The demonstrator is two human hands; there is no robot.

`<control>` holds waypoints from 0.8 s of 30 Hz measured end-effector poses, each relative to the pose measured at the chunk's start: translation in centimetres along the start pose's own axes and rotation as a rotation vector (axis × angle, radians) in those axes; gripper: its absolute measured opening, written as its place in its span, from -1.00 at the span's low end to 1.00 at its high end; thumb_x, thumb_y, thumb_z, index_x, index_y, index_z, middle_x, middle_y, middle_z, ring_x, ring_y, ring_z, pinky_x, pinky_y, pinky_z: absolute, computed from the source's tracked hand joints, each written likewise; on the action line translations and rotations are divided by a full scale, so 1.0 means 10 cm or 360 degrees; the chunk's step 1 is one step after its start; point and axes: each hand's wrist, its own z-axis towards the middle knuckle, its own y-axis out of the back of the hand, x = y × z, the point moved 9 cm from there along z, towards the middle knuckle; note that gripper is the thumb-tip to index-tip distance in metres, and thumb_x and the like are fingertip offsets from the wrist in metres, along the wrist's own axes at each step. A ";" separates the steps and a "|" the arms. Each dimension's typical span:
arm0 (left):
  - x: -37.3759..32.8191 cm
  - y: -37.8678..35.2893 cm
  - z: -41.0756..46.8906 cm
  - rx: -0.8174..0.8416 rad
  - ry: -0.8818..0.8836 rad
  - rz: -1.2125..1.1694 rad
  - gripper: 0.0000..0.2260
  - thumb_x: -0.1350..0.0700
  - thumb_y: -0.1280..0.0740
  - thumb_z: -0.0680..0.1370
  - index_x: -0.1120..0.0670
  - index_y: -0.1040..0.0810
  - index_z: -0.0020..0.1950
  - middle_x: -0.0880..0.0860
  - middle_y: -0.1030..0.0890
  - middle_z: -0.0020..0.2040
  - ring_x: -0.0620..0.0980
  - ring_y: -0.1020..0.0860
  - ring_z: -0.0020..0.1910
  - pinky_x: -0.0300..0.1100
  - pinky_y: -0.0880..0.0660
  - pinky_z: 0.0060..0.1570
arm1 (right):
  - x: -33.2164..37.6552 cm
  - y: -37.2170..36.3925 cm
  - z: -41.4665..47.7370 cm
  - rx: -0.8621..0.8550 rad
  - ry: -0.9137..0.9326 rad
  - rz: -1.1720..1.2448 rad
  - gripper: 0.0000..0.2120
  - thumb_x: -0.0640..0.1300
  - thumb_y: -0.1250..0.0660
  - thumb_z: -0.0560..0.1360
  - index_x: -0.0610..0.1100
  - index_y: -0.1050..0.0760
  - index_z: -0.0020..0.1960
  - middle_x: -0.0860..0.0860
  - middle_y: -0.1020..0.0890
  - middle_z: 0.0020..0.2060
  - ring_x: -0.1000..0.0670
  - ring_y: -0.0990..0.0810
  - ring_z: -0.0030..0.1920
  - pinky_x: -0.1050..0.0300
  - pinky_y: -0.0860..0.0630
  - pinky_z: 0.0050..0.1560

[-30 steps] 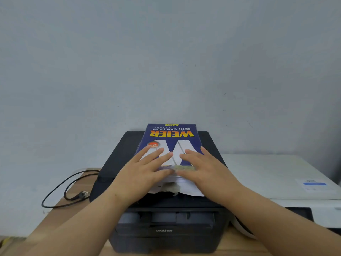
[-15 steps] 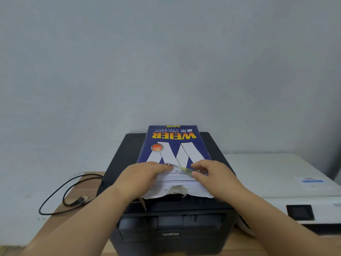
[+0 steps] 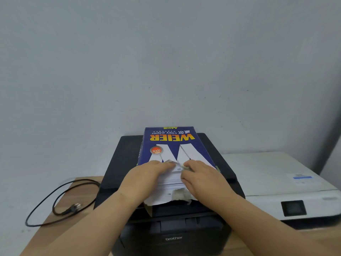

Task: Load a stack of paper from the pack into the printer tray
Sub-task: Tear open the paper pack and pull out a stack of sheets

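Observation:
A blue pack of copy paper (image 3: 171,143) lies on top of a black printer (image 3: 173,230). Its near end is torn open and the white sheet edges (image 3: 170,182) show there. My left hand (image 3: 145,178) and my right hand (image 3: 200,179) rest on that open end, fingers curled over the torn wrapper edge on either side of the exposed paper. Torn wrapper flaps (image 3: 166,197) hang over the printer's front. The printer's front tray (image 3: 171,223) is closed.
A white printer (image 3: 276,183) stands right beside the black one. A black power cable with its plug (image 3: 72,208) lies looped on the wooden table (image 3: 60,231) to the left. A plain wall is close behind.
My fingers went from lying flat on top of the pack to curling over its torn near edge. The view has tipped down a little.

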 end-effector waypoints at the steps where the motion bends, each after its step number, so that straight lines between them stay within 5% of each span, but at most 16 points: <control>1: 0.00 0.00 0.00 -0.0044 -0.0021 0.0000 -0.70 -0.06 -0.07 0.60 -0.32 -0.33 0.31 -0.14 -0.46 0.26 -0.09 -0.41 0.18 -0.26 -0.33 0.11 | 0.00 0.03 0.00 -0.0060 -0.0040 0.0010 -0.78 -0.12 -0.60 0.14 -0.05 -0.55 -0.36 0.03 -0.59 -0.29 0.01 -0.58 -0.34 0.23 -0.45 -0.46; 5: -0.03 0.01 -0.02 -0.0040 -0.0042 0.0168 -0.60 0.05 -0.10 0.59 -0.32 -0.25 0.37 -0.15 -0.43 0.29 -0.03 -0.41 0.25 -0.18 -0.39 0.21 | 0.15 0.08 -0.06 -0.0255 0.0001 -0.0036 -0.77 -0.21 -0.56 0.13 -0.08 -0.51 -0.36 0.01 -0.54 -0.33 -0.02 -0.50 -0.38 0.16 -0.40 -0.42; 15: -0.05 0.02 -0.03 -0.0005 -0.0051 0.0083 -0.62 0.05 -0.08 0.60 -0.32 -0.27 0.35 -0.13 -0.45 0.26 0.00 -0.43 0.23 -0.09 -0.41 0.22 | 0.15 0.07 0.13 -0.0134 0.0039 -0.0292 -0.72 -0.03 -0.64 0.04 -0.05 -0.53 -0.51 0.04 -0.44 -0.50 0.01 -0.46 -0.49 0.25 -0.11 -0.38; 24: -0.04 0.01 0.01 -0.0026 -0.0165 0.0193 -0.57 0.06 -0.08 0.60 -0.32 -0.18 0.41 -0.11 -0.42 0.33 -0.01 -0.41 0.28 -0.13 -0.41 0.24 | 0.23 -0.03 0.12 -0.0096 0.0401 -0.0324 -0.78 -0.14 -0.60 0.07 -0.01 -0.58 -0.41 0.07 -0.50 -0.45 0.03 -0.48 -0.43 0.24 -0.37 -0.44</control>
